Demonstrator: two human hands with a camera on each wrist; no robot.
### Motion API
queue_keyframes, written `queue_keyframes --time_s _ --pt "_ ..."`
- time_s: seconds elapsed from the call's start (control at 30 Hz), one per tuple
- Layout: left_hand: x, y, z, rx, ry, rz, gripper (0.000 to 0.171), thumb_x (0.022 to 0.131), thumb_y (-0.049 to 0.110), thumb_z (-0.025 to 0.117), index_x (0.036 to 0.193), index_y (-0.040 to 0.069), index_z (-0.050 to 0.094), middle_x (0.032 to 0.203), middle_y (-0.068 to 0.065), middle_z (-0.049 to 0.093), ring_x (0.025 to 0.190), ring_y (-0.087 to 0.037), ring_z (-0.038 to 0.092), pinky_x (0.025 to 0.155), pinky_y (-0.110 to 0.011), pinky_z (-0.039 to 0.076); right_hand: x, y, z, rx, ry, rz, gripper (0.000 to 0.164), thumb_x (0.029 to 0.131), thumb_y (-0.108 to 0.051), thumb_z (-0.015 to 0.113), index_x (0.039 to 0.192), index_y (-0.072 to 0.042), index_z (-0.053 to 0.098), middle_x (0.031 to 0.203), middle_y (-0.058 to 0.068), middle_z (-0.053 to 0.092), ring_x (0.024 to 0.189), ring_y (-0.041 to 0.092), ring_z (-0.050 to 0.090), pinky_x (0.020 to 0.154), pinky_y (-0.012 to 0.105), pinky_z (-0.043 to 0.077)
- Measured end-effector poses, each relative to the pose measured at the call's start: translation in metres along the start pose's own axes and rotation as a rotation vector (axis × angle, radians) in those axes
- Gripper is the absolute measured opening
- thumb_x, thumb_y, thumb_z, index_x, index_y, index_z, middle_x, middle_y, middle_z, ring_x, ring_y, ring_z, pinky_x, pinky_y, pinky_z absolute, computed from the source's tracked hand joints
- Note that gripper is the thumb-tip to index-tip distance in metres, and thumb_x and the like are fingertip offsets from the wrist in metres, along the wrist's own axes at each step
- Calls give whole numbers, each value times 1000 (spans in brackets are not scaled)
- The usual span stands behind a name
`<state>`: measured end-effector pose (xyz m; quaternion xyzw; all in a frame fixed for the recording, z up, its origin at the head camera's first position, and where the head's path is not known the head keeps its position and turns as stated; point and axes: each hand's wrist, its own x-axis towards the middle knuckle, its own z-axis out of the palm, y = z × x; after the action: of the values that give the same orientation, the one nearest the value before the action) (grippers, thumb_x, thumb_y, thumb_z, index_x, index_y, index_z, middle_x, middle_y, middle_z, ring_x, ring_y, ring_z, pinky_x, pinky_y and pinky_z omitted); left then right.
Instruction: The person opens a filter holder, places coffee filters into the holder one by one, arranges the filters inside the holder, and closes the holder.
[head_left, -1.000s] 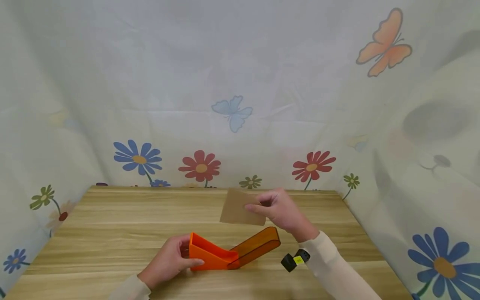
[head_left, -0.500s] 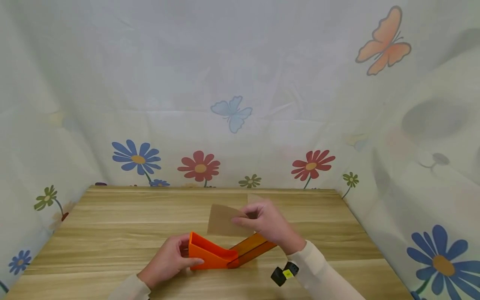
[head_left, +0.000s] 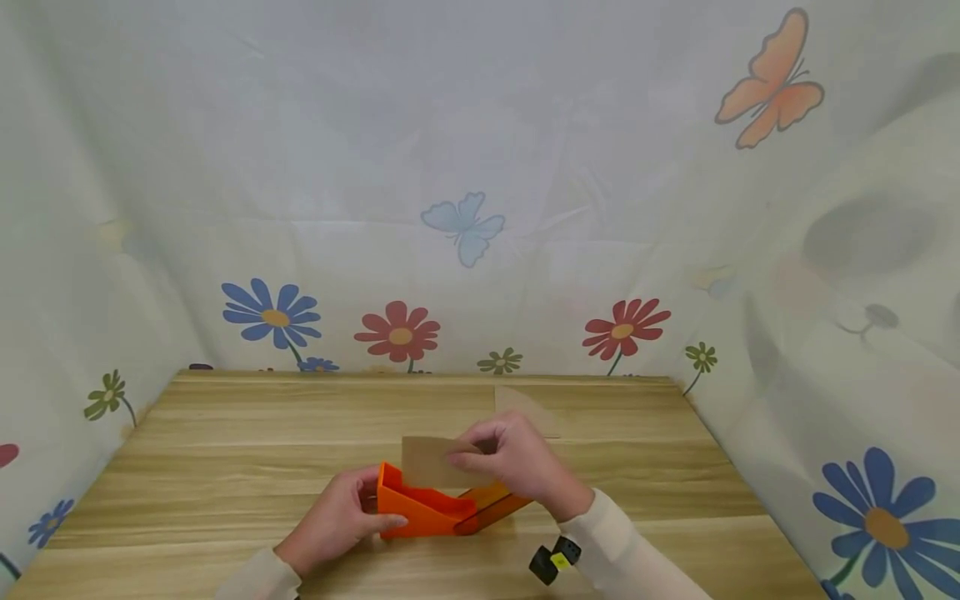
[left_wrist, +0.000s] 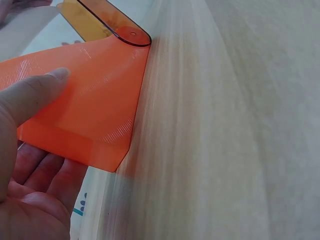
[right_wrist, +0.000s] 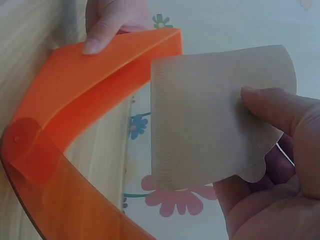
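My left hand (head_left: pixel 339 518) grips an orange plastic box (head_left: pixel 420 510) at its left end, thumb on the near side and fingers behind. The box has a wide open top and stands on the table; its amber see-through lid (right_wrist: pixel 75 200) is swung out to the right on a hinge. Between thumb and fingers my right hand (head_left: pixel 517 460) pinches a brown paper coffee filter (right_wrist: pixel 210 115) with crimped edges and a small tab. In the head view the filter (head_left: pixel 435 461) overlaps the box's back rim, and the right hand partly covers the lid.
Another piece of brown paper (head_left: pixel 528 410) lies on the wooden table (head_left: pixel 300 425) behind the right hand. A black device with a yellow mark (head_left: pixel 555 560) is at the right wrist. A flower-printed cloth (head_left: pixel 480 167) hangs behind and at both sides.
The right hand has moved left and down, carrying the coffee filter from above the lid to over the orange box. Brown paper behind the hand has come into view. The left hand stays put.
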<state>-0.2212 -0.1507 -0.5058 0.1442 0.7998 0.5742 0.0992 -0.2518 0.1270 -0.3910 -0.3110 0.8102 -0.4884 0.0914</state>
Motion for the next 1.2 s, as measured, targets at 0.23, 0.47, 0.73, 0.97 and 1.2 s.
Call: queue_keyframes --time_s 0.23,0.47,0.73,0.97,1.2 --pt "0 1 -1 -20 -12 -8 60 79 39 89 128 13 67 119 -4 74 102 -20 71 85 -20 57 1 2 11 -6 -33 23 6 89 -16 81 95 -15 83 91 3 80 70 8 65 67 21 56" --pt "0 -1 0 -23 -17 9 58 80 37 89 127 13 67 118 -4 74 102 -18 71 86 -21 57 4 4 19 -69 -63 -17 4 88 -18 82 92 -17 83 87 -2 79 64 3 59 59 18 50" --pt "1 1 1 -52 -17 23 54 81 30 89 127 10 67 121 -6 74 105 -12 71 88 -19 55 5 5 26 -124 -106 -32 3 89 -22 82 89 -19 83 82 -7 77 58 0 52 53 17 43" --pt "0 1 2 -67 -22 38 53 81 28 88 126 10 67 121 -7 74 105 -13 72 88 -20 56 7 7 30 -219 -144 -54 10 89 -17 81 79 -20 79 71 -13 66 56 -1 46 53 15 38" --pt "0 0 1 -37 -25 26 51 81 34 88 123 14 69 118 -4 75 103 -16 72 87 -20 57 9 6 37 -276 -172 -33 16 89 -14 81 74 -18 75 64 -15 58 55 -1 44 52 15 37"
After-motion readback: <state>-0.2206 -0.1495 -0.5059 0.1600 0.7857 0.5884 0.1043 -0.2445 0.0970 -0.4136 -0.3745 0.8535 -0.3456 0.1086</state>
